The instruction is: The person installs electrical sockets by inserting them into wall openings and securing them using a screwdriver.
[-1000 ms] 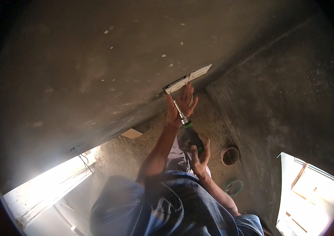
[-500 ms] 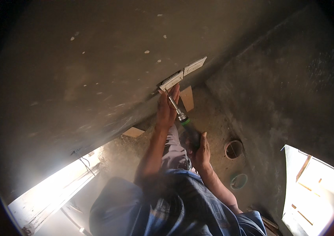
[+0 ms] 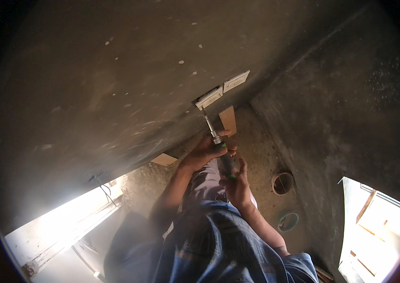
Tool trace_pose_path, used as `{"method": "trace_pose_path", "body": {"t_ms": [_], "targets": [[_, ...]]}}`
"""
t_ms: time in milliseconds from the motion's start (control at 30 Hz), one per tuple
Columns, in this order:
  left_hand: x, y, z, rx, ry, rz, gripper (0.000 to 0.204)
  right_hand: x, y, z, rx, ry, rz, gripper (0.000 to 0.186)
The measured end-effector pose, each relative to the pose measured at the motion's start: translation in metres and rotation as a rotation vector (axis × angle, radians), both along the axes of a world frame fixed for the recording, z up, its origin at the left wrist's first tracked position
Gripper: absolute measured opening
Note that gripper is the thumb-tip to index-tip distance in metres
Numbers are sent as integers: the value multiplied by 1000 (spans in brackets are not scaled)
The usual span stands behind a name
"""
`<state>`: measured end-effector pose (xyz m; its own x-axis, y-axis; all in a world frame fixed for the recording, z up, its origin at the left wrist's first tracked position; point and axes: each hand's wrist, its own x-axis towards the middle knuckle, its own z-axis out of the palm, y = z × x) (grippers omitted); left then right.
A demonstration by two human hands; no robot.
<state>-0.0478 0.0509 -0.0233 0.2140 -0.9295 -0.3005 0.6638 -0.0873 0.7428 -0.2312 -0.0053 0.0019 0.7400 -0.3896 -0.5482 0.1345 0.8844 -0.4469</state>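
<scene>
Fingers of the left hand are curled round the front of a screwdriver, while the right hand cups the rear of its dark, blurred handle, how tightly I cannot tell. That screwdriver slants up to the white plate, its tip at that plate's lower left end, and a second plate sits just right of the white plate on the same dark wall. Below the white plate, slightly right, is a tan board, and farther down to its right a round container stands on the floor.
</scene>
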Motion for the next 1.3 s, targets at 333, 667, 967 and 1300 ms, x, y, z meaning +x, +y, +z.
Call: {"method": "trace_pose_path", "body": {"t_ms": [333,667,967,1300], "targets": [[-13,-8,22,118,-211,208,37,3,0,15,-499,160,-35,45],[-8,-15,29,337,-610,255,36,5,-4,13,-618,153,54,51],[-3,-10,17,329,-638,166,42,3,4,11,-1005,204,-44,51],[4,-8,26,70,-25,105,51,2,-14,-3,-823,141,21,47]]}}
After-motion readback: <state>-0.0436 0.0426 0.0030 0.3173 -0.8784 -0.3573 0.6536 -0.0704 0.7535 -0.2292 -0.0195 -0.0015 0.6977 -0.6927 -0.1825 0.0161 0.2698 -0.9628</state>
